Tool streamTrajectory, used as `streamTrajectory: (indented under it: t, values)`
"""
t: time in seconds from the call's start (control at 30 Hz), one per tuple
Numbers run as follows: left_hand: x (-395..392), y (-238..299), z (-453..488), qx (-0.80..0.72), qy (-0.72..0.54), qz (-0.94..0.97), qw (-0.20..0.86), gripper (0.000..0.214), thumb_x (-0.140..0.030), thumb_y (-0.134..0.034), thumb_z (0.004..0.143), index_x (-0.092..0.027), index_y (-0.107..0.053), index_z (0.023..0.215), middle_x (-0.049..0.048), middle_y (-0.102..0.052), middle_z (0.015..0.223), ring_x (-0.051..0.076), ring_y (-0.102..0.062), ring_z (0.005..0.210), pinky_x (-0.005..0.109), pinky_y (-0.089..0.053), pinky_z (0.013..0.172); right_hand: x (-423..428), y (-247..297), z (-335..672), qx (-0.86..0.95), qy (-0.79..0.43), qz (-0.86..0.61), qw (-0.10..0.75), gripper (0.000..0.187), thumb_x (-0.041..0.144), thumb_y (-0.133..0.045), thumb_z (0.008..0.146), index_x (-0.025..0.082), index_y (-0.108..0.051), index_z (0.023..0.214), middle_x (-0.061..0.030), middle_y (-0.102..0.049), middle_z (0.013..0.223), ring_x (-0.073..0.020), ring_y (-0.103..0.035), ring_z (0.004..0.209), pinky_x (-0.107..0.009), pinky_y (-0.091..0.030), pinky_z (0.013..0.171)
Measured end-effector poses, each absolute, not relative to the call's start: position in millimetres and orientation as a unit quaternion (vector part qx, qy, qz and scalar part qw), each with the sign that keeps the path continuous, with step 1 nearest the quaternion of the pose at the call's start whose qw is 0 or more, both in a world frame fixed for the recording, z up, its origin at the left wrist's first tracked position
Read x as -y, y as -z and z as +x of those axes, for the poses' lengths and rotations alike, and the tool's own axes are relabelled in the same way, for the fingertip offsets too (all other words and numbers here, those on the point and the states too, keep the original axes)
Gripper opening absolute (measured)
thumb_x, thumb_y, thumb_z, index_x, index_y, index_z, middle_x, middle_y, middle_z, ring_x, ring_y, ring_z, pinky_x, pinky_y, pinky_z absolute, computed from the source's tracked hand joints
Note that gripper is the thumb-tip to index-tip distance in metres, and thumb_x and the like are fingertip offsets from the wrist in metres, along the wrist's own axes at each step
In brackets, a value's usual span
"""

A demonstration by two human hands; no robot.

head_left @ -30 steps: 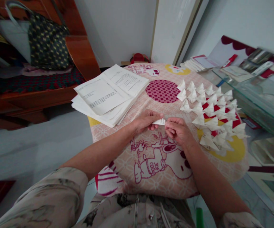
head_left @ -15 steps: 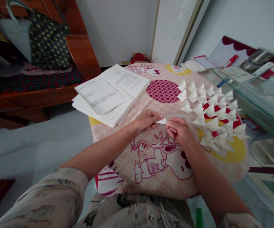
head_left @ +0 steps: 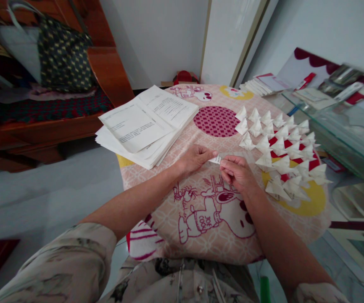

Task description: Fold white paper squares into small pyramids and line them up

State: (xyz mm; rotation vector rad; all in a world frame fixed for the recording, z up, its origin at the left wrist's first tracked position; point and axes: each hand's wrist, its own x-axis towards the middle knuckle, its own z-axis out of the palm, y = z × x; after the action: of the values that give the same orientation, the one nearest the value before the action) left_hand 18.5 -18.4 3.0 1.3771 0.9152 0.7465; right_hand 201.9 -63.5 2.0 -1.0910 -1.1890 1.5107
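Between my two hands is a small folded piece of printed paper (head_left: 215,159), mostly covered by my fingers. My left hand (head_left: 197,159) is closed on its left end, thumb on top. My right hand (head_left: 236,170) pinches the right end between thumb and fingers. Both hands are over the middle of the patterned tablecloth (head_left: 156,229). To their right, several folded white paper pieces (head_left: 283,145) with pointed tips stand in rows. Behind my left hand lies a stack of printed paper sheets (head_left: 144,122).
A glass shelf (head_left: 333,134) at the right holds a red marker (head_left: 305,81), metal containers and papers. More paper (head_left: 264,84) is piled at the table's far right edge. At the left stands a wooden bench (head_left: 106,75) with a dark patterned bag (head_left: 64,54).
My left thumb and fingers have shifted slightly on the folded paper, and a little less of it shows. The paper rows and the stack stay where they were.
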Motion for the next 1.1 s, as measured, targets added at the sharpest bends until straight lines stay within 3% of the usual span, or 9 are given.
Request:
streamTrajectory:
  t: [0.1, 0.2, 0.3, 0.47, 0.63, 0.77, 0.87, 1.1]
  values:
    - [18.5, -4.7, 17.7, -0.403, -0.332, 0.586, 0.620, 0.062, -0.066, -0.069, 0.079, -0.017, -0.040, 0.052, -0.0082, -0.034, 0.039, 0.002, -0.025, 0.034, 0.021, -0.012, 0.038, 63.3, -1.6, 201.0, 0.487, -0.601, -0.449, 0.447, 0.029, 0.042, -0.073, 0.076, 0.018, -0.062, 0.062, 0.0093, -0.036, 0.040, -0.0070, -0.037, 0.030, -0.021, -0.021, 0.033]
    - [17.7, -5.9, 17.7, -0.403, -0.342, 0.543, 0.653, 0.055, -0.063, -0.064, 0.085, -0.016, -0.050, 0.060, -0.0055, -0.047, 0.044, 0.003, -0.037, 0.034, 0.018, -0.022, 0.037, 62.9, -0.3, 200.8, 0.510, -0.549, -0.475, 0.461, 0.028, 0.043, -0.070, 0.079, 0.018, -0.064, 0.067, 0.0080, -0.040, 0.041, -0.0084, -0.039, 0.033, -0.022, -0.025, 0.035]
    - [15.7, -6.0, 18.7, -0.397, -0.346, 0.492, 0.693, 0.048, -0.058, -0.059, 0.091, -0.014, -0.057, 0.073, -0.0008, -0.060, 0.055, 0.006, -0.052, 0.040, 0.017, -0.034, 0.038, 63.1, 0.0, 200.9, 0.576, -0.437, -0.512, 0.464, 0.027, 0.042, -0.066, 0.083, 0.020, -0.065, 0.068, 0.0053, -0.047, 0.043, -0.0100, -0.041, 0.038, -0.024, -0.030, 0.040]
    - [11.6, -4.2, 18.8, -0.377, -0.340, 0.452, 0.733, 0.032, -0.040, -0.065, 0.093, -0.010, -0.062, 0.083, 0.0046, -0.069, 0.066, 0.009, -0.063, 0.051, 0.019, -0.050, 0.051, 63.8, -0.3, 199.3, 0.688, -0.256, -0.512, 0.446, 0.025, 0.032, -0.065, 0.085, 0.020, -0.064, 0.063, 0.0031, -0.049, 0.049, -0.0116, -0.044, 0.049, -0.026, -0.032, 0.050]
    - [9.5, -2.1, 17.4, -0.369, -0.347, 0.448, 0.737, 0.024, -0.029, -0.068, 0.092, -0.008, -0.063, 0.083, 0.0071, -0.071, 0.070, 0.009, -0.066, 0.057, 0.019, -0.053, 0.056, 63.6, 2.5, 198.3, 0.669, -0.305, -0.517, 0.439, 0.015, 0.034, -0.069, 0.082, 0.020, -0.070, 0.075, 0.0025, -0.057, 0.055, -0.0128, -0.050, 0.051, -0.025, -0.037, 0.049]
    - [10.3, -1.6, 17.0, -0.367, -0.346, 0.451, 0.737, 0.017, -0.021, -0.065, 0.093, -0.008, -0.063, 0.083, 0.0060, -0.071, 0.070, 0.009, -0.066, 0.057, 0.019, -0.054, 0.058, 63.6, 3.0, 199.0, 0.625, -0.374, -0.527, 0.437, 0.024, 0.042, -0.065, 0.085, 0.020, -0.067, 0.075, 0.0015, -0.061, 0.058, -0.0122, -0.054, 0.046, -0.023, -0.038, 0.044]
    - [10.6, -0.9, 17.1, -0.364, -0.342, 0.453, 0.738, 0.015, -0.021, -0.068, 0.091, -0.008, -0.063, 0.083, 0.0059, -0.071, 0.070, 0.009, -0.066, 0.059, 0.019, -0.055, 0.060, 63.1, 2.8, 200.1, 0.626, -0.371, -0.527, 0.439, 0.029, 0.042, -0.059, 0.090, 0.019, -0.065, 0.073, 0.0005, -0.063, 0.059, -0.0112, -0.056, 0.045, -0.022, -0.039, 0.043]
    - [9.9, 2.5, 17.6, -0.356, -0.356, 0.464, 0.729, 0.014, -0.017, -0.074, 0.084, -0.007, -0.065, 0.087, 0.0040, -0.070, 0.072, 0.009, -0.067, 0.062, 0.019, -0.054, 0.062, 60.1, 4.1, 199.7, 0.629, -0.357, -0.540, 0.430, 0.022, 0.037, -0.059, 0.085, 0.018, -0.066, 0.075, 0.0016, -0.062, 0.057, -0.0107, -0.055, 0.043, -0.021, -0.040, 0.042]
